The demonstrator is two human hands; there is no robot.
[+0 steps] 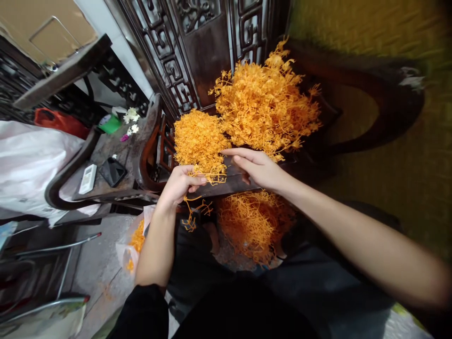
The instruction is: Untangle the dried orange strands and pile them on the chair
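My left hand (183, 184) is closed around a thin orange branched strand (190, 217), whose forked ends dangle below the fingers. Right above it lies the smaller heap of orange stringy pieces (199, 136) on the dark wooden seat (226, 188). My right hand (256, 167) reaches in from the right with its index finger stretched to the edge of that heap. Thumb and fingers stand apart, and I see nothing between them. Behind this hand rises a larger heap of orange branched pieces (266, 103).
Below the seat, between my legs, is a pile of orange strands (256, 226). A wooden side table (116, 146) to the left carries a black phone (113, 171), a white remote (88, 179) and a green cup (109, 124). A carved backrest (208, 52) stands behind.
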